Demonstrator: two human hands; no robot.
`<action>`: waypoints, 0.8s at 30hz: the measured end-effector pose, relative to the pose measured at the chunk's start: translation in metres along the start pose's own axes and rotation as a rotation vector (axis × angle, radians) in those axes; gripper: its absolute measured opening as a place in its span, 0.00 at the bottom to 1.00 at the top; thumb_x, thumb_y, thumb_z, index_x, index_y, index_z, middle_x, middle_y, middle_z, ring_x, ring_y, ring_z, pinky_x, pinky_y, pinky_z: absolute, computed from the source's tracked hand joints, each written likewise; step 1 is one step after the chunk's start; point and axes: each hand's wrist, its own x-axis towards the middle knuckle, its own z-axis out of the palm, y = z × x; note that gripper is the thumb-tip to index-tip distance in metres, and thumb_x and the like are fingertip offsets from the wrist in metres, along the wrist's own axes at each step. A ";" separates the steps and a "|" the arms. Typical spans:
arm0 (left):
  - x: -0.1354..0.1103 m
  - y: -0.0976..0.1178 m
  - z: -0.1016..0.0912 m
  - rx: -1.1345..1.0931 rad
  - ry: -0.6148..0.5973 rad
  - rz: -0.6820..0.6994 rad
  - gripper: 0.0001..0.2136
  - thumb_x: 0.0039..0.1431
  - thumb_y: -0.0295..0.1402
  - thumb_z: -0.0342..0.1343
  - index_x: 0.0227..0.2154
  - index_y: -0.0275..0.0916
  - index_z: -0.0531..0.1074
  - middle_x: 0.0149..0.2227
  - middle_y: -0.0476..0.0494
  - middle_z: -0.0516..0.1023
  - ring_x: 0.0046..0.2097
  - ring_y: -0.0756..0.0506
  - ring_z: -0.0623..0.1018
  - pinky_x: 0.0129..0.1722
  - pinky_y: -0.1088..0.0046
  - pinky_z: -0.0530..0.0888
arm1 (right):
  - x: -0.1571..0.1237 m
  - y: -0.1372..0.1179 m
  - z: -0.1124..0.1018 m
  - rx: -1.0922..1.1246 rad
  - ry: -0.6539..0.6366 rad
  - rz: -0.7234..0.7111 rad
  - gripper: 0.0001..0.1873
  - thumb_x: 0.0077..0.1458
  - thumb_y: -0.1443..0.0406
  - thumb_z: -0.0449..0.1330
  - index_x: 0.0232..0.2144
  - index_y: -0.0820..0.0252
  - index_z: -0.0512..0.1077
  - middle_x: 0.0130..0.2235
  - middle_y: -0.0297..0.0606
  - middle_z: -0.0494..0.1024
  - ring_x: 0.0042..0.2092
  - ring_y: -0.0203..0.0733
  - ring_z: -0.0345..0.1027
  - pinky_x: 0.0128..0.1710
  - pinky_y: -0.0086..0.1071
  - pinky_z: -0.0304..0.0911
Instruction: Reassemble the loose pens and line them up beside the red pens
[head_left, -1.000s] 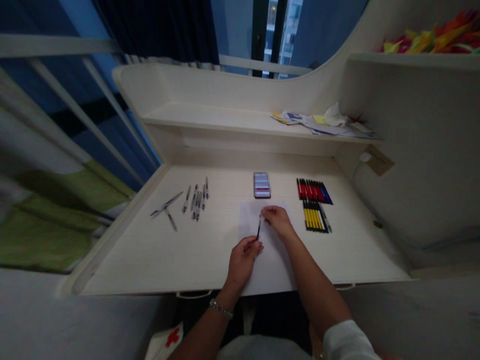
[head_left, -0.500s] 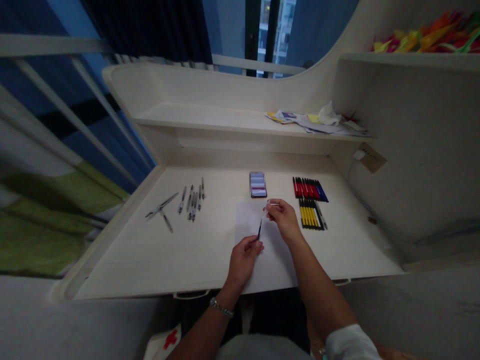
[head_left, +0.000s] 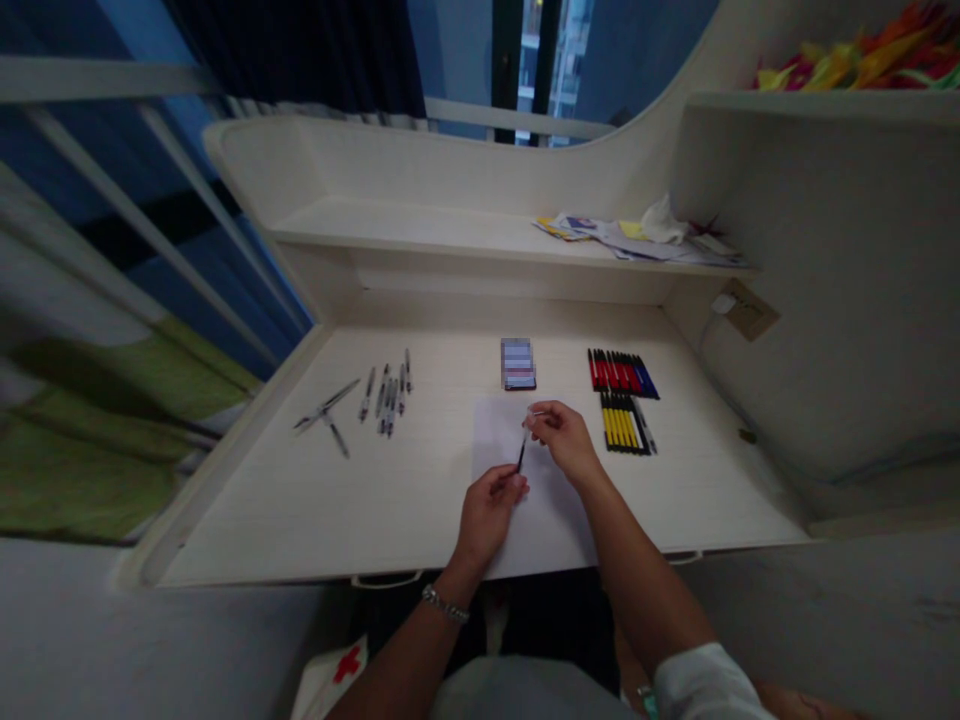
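Observation:
A slim pen (head_left: pixel 521 455), dark along its lower part and clear or pale toward the top, is held slantwise between my hands above a white sheet of paper (head_left: pixel 547 530). My left hand (head_left: pixel 489 508) pinches its dark lower end. The fingers of my right hand (head_left: pixel 564 438) are closed round the pale upper end; whether that end is a separate piece cannot be made out. Left of the paper lie several clear-barrelled pens (head_left: pixel 388 405). To the right are yellow pens (head_left: pixel 619 425) in a row, below red pens (head_left: pixel 615 372) and blue pens (head_left: pixel 643 378).
A phone (head_left: pixel 517 364) with a lit screen lies beyond the paper. Three crossed pens (head_left: pixel 326 412) are at the far left of the white desk (head_left: pixel 255 520). Papers and a crumpled tissue (head_left: pixel 664 220) rest on the shelf. A cable (head_left: pixel 724 385) runs down the right wall.
My right hand has shifted slightly left and down along the pen, toward my left hand. The camera view has tilted a little. Both hands keep hold of the pen.

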 end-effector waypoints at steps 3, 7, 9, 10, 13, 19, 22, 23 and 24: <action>0.001 0.002 0.000 0.001 -0.003 -0.002 0.18 0.51 0.40 0.61 0.42 0.34 0.73 0.35 0.39 0.81 0.35 0.45 0.80 0.39 0.66 0.76 | -0.007 0.006 0.002 -0.010 -0.050 0.006 0.16 0.41 0.58 0.66 0.32 0.60 0.72 0.26 0.34 0.75 0.27 0.35 0.66 0.28 0.30 0.60; 0.000 0.002 0.001 -0.006 -0.022 -0.015 0.18 0.52 0.40 0.61 0.43 0.33 0.73 0.36 0.38 0.80 0.34 0.45 0.80 0.39 0.66 0.76 | -0.013 0.012 0.002 0.024 -0.058 0.055 0.15 0.41 0.59 0.66 0.33 0.60 0.72 0.26 0.33 0.75 0.25 0.34 0.65 0.27 0.30 0.60; -0.001 0.001 0.001 -0.013 -0.033 -0.025 0.18 0.53 0.40 0.60 0.43 0.33 0.73 0.36 0.38 0.80 0.34 0.45 0.80 0.38 0.66 0.76 | -0.015 0.014 0.001 0.046 -0.061 0.068 0.16 0.40 0.60 0.66 0.33 0.60 0.72 0.26 0.33 0.76 0.25 0.34 0.64 0.27 0.30 0.59; -0.002 0.001 0.001 -0.018 -0.039 -0.030 0.19 0.53 0.40 0.60 0.44 0.33 0.72 0.36 0.38 0.80 0.34 0.45 0.80 0.38 0.66 0.76 | -0.016 0.014 0.000 0.056 -0.066 0.071 0.15 0.40 0.61 0.66 0.33 0.60 0.72 0.26 0.33 0.76 0.25 0.34 0.64 0.27 0.30 0.59; -0.003 0.002 0.002 -0.050 -0.053 -0.058 0.19 0.52 0.40 0.61 0.43 0.33 0.72 0.36 0.37 0.80 0.34 0.46 0.79 0.37 0.67 0.75 | -0.020 0.014 -0.001 0.080 -0.085 0.074 0.15 0.40 0.61 0.66 0.32 0.60 0.72 0.26 0.34 0.76 0.25 0.34 0.64 0.27 0.30 0.59; -0.007 0.012 0.002 -0.232 -0.141 -0.195 0.19 0.48 0.41 0.64 0.39 0.33 0.74 0.33 0.40 0.78 0.30 0.48 0.77 0.32 0.71 0.73 | -0.026 0.019 -0.001 0.160 -0.047 0.100 0.14 0.41 0.61 0.67 0.31 0.60 0.71 0.29 0.36 0.78 0.25 0.33 0.64 0.26 0.29 0.57; -0.009 0.018 0.002 -0.265 -0.187 -0.223 0.18 0.49 0.41 0.64 0.38 0.33 0.74 0.31 0.41 0.77 0.29 0.49 0.76 0.30 0.73 0.71 | -0.026 0.022 0.000 0.261 -0.075 0.139 0.16 0.39 0.61 0.68 0.32 0.59 0.71 0.29 0.36 0.78 0.24 0.33 0.62 0.25 0.28 0.55; -0.009 0.020 0.002 -0.263 -0.191 -0.224 0.17 0.49 0.41 0.63 0.38 0.33 0.74 0.31 0.42 0.77 0.29 0.49 0.76 0.30 0.73 0.71 | -0.026 0.024 0.001 0.289 -0.098 0.155 0.16 0.39 0.61 0.68 0.33 0.59 0.72 0.29 0.36 0.78 0.24 0.33 0.62 0.24 0.28 0.55; -0.010 0.021 0.002 -0.256 -0.190 -0.224 0.17 0.50 0.41 0.63 0.37 0.34 0.74 0.30 0.42 0.77 0.29 0.49 0.76 0.29 0.74 0.71 | -0.025 0.025 0.002 0.306 -0.118 0.171 0.17 0.39 0.61 0.68 0.34 0.59 0.72 0.30 0.36 0.78 0.23 0.33 0.62 0.24 0.29 0.56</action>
